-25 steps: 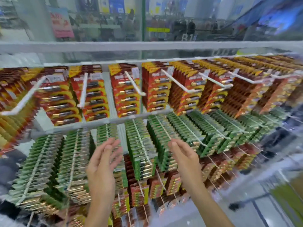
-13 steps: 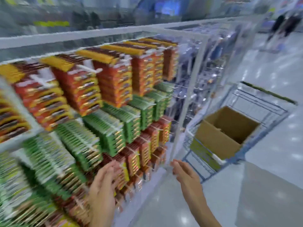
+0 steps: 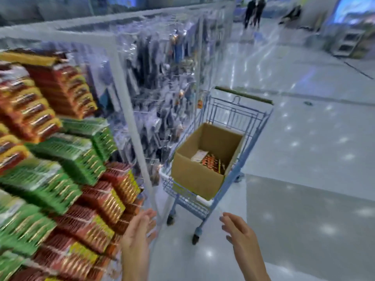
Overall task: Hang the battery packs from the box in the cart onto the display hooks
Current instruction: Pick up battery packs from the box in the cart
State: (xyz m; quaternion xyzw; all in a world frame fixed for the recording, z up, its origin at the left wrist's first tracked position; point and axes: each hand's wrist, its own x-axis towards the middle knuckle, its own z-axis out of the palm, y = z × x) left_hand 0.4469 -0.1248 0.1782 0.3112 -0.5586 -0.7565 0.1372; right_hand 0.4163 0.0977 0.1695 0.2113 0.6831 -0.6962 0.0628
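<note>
A glossy pale tiled floor (image 3: 304,128) spreads to the right, speckled with reflected ceiling lights. A darker grey rectangular floor patch (image 3: 308,220) lies in its near part. Blurred dark goods in clear plastic bags (image 3: 158,78) hang just behind a white upright metal post (image 3: 129,110). Far off stand two people in dark clothes (image 3: 254,11), well apart from a low white shelving unit (image 3: 347,42) at the right.

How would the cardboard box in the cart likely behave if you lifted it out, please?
Probably light: the cardboard box holds only a few battery packs. Its open walls may flex. The loose packs would likely slide.
</note>
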